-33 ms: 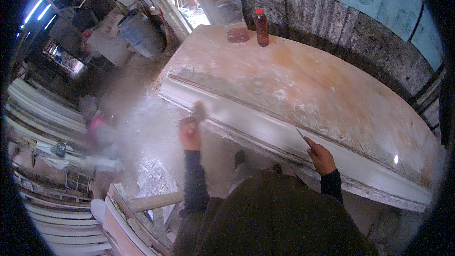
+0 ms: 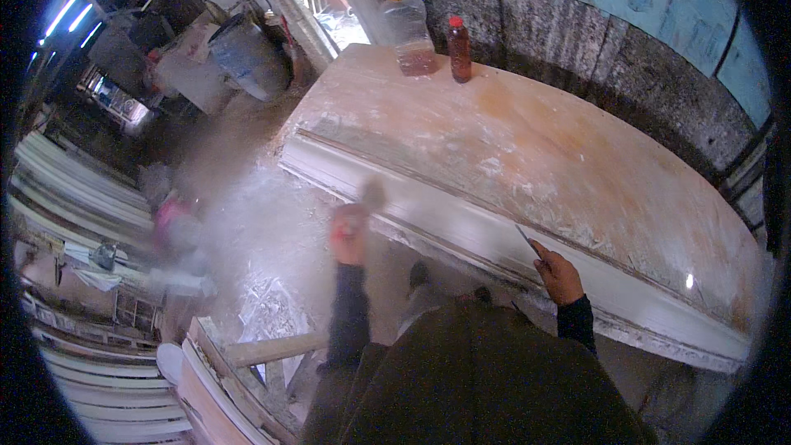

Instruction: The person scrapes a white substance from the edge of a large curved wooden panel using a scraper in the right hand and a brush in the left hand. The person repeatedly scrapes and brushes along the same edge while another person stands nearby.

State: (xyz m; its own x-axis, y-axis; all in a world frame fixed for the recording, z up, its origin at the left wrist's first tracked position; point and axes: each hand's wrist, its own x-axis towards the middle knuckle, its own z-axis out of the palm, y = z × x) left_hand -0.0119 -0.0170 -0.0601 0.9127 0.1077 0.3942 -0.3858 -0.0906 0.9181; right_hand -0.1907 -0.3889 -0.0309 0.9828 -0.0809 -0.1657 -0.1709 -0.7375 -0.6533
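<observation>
A long white moulding point(image 2: 428, 198) lies along the near edge of the workbench point(image 2: 527, 128), with lengthwise ridges on its face. Over its left part is my left hand point(image 2: 349, 232), closed and smeared by motion. A small brownish thing with a rounded end point(image 2: 373, 193) sticks up from its fingers, too blurred to name. My right hand point(image 2: 562, 276) is wrapped round a thin grey blade-like tool point(image 2: 523, 235). The tool's tip points up and left over the moulding, but I cannot tell if it touches.
At the bench's far end stand a clear jug with a yellow cap point(image 2: 409, 37) and a red-capped bottle of dark liquid point(image 2: 460, 53). Stacked white strips point(image 2: 82, 189) fill the left side. Whitish scraps point(image 2: 276, 313) litter the floor near a wooden beam point(image 2: 272, 349).
My left hand has shifted a little to the right along the moulding with the blurred thing in it. The right hand and its tool have hardly moved.
</observation>
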